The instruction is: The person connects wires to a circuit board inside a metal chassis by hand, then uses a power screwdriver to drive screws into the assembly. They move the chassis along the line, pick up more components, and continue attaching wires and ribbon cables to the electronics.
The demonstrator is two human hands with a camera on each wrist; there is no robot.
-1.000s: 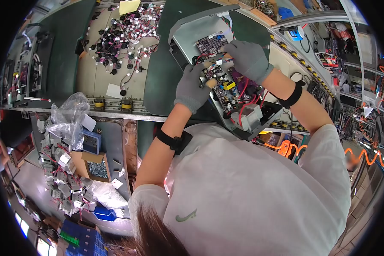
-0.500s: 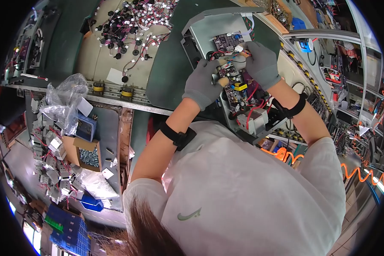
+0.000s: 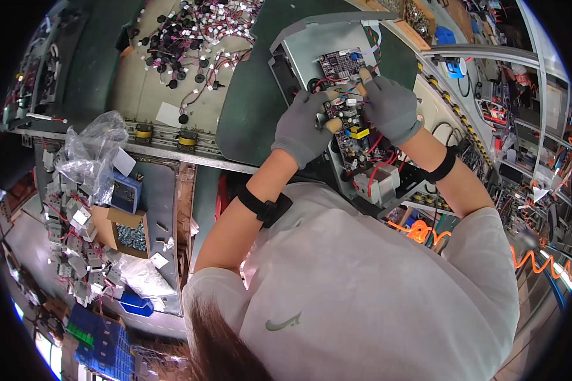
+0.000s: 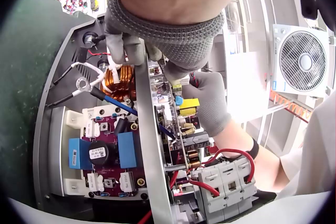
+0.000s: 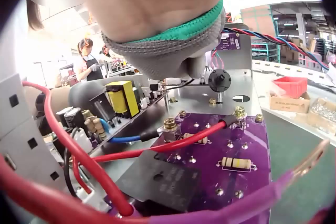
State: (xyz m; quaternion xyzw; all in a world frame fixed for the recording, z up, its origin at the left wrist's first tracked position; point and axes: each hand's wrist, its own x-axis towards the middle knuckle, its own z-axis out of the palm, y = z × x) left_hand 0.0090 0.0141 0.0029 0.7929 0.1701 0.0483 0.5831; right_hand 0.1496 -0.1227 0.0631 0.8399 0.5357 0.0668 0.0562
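Observation:
An opened grey metal chassis (image 3: 302,47) with circuit boards on its middle plate lies tilted in front of the person. The gloved left hand (image 3: 304,127) straddles the upper part of that metal plate (image 4: 156,145), fingers on one side, thumb over the components on the other. Opposite it, the gloved right hand (image 3: 391,109) pinches thin wires (image 3: 351,91) beside the small upper circuit board (image 3: 341,64); its fingertips are bare of glove. A yellow transformer (image 3: 358,133) sits just below the hands. A purple board (image 5: 236,145) and a red cable (image 5: 63,134) lie under the right wrist.
A heap of black round parts with wires (image 3: 197,44) lies on the bench at upper left. Clear plastic bags (image 3: 95,155), a carton of small metal parts (image 3: 132,236) and a pile of grey blocks (image 3: 76,254) stand lower left. A grey frame (image 3: 483,52) crosses at right.
The head view has shifted, so the chassis sits further right. The right fingers have moved on the wires, and a white connector seen at them is now out of sight. The left hand keeps its place.

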